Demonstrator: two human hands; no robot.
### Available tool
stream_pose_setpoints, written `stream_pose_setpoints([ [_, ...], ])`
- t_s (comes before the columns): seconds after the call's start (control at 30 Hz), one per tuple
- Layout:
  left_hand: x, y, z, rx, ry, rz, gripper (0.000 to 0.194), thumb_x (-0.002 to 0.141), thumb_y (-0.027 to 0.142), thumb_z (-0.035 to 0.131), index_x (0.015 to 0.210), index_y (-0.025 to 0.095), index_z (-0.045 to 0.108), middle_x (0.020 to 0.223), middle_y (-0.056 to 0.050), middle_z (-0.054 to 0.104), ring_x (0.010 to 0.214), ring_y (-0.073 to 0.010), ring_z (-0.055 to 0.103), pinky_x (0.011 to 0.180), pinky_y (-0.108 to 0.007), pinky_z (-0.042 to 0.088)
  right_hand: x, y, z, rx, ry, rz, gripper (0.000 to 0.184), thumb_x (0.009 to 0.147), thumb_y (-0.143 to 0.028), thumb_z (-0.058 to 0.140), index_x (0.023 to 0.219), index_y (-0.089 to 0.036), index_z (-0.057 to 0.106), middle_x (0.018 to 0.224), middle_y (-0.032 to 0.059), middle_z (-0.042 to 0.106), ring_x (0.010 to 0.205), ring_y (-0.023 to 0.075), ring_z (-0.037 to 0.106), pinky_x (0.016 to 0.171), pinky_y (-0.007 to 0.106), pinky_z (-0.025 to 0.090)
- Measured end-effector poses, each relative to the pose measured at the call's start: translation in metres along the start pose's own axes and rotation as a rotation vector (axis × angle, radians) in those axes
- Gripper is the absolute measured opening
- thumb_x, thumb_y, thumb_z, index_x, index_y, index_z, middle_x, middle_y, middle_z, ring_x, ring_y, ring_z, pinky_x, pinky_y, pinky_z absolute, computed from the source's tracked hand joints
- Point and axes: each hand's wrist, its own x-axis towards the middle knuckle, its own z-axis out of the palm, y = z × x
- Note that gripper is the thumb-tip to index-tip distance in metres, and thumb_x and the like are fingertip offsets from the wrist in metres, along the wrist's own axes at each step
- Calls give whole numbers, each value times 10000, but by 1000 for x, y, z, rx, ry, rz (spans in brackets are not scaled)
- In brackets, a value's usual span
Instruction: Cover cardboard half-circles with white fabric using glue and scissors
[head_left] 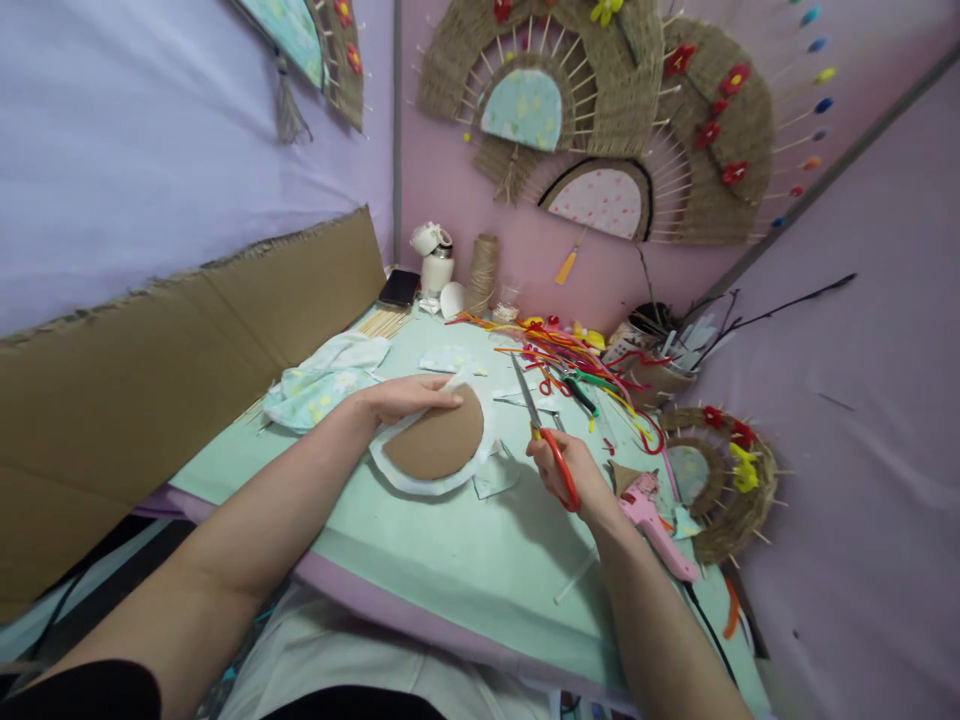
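A brown cardboard half-disc (435, 440) lies on the pale green table with a border of light fabric (427, 487) showing around it. My left hand (412, 398) is closed at its upper edge, thumb on the cardboard, with a strip of the fabric by the fingers. In my right hand (571, 470) are orange-handled scissors (555, 455), their blades pointing up and away, apart from the cardboard. A small fabric scrap (496, 472) lies between the half-disc and the scissors. Another cut fabric piece (452, 360) rests just beyond my left hand.
Crumpled floral fabric (326, 380) lies left, before a cardboard wall (195, 340). Coloured pipe cleaners (570, 350) and green-handled pliers (581, 393) are at the back right. A pink glue gun (656, 525) sits beside my right forearm. Twine (484, 272) stands at the back.
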Motion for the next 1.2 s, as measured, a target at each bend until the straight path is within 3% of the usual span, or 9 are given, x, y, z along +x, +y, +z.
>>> stream_pose_setpoints([
  [0.1,9,-2,4,-247,118,138,359,713,342,747,998,149,645,958,-80,716,823,-196,661,708,-273,499,2,2,2,112,29,-18,392,798,-591,471,744,-205,512,526,-55,439,356,80,337,347,222,268],
  [0.2,16,-3,14,-477,116,204,315,727,247,731,1007,124,653,934,-102,724,831,-204,670,766,-305,507,4,3,5,217,33,-43,433,810,-633,465,746,-208,521,530,-36,492,376,96,399,358,224,298],
  [0.33,21,-7,33,-626,80,184,274,766,202,681,1023,111,653,958,-118,727,849,-214,680,821,-338,507,9,4,9,359,52,-72,362,775,-567,594,747,-216,509,547,-39,529,415,104,458,401,223,339],
  [0.63,27,-22,65,-454,69,105,325,705,180,740,1010,113,651,970,-129,730,849,-220,685,797,-317,506,16,7,15,500,102,-115,373,713,-571,646,787,-220,546,624,-7,584,541,153,542,493,262,408],
  [0.8,26,-23,68,-387,69,109,365,696,217,756,1029,118,645,957,-120,734,839,-224,688,772,-310,505,18,10,13,483,122,-120,345,667,-464,726,656,-202,502,563,-37,500,511,118,462,488,245,365],
  [1.0,27,-25,71,-338,118,79,422,670,259,776,1043,132,626,951,-110,734,839,-237,687,753,-326,507,15,7,11,423,163,-103,305,657,-390,752,720,-196,525,543,-63,475,472,92,389,450,226,290],
  [1.1,29,-26,69,-350,106,79,403,672,242,772,1032,125,634,958,-115,731,839,-231,686,762,-323,509,14,6,11,417,178,-106,318,647,-391,772,724,-197,532,561,-60,492,487,92,402,462,224,304],
  [1.2,30,-23,64,-431,107,117,366,692,218,753,1029,122,650,978,-114,729,858,-223,682,790,-321,513,16,8,9,451,164,-116,339,697,-497,710,728,-212,530,560,-56,489,491,105,425,474,234,334],
])
